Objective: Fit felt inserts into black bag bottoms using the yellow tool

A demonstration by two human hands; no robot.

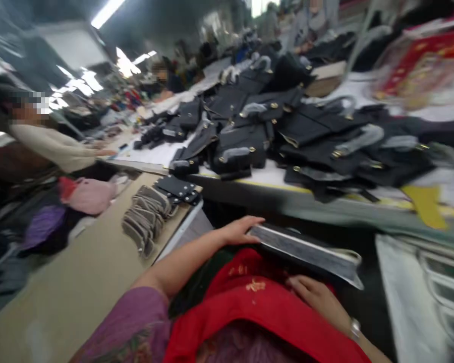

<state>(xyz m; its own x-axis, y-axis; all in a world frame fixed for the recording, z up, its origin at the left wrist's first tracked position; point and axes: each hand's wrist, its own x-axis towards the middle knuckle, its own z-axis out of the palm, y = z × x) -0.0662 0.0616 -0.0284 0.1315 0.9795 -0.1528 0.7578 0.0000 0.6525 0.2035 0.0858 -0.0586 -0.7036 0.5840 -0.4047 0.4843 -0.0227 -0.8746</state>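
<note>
My left hand (242,231) is closed around the near-left end of a long dark bag-like piece (306,249). A grey strip with whitish edges runs along its upper side, and a pale loop shows at its far right end. The piece lies slantwise above my lap, in front of the red apron (249,302). Lower and to the right, my right hand (314,295) has its fingers curled against the apron, below the piece. Whatever those fingers hold, if anything, is hidden. A shiny band circles my right wrist.
Black bags (242,121) with wrapped handles are heaped across the long white table ahead. Grey-brown strips (146,219) and black studded pieces (176,189) lie on the board (60,297) at left. A white frame (412,297) stands at right. A co-worker (53,136) sits far left.
</note>
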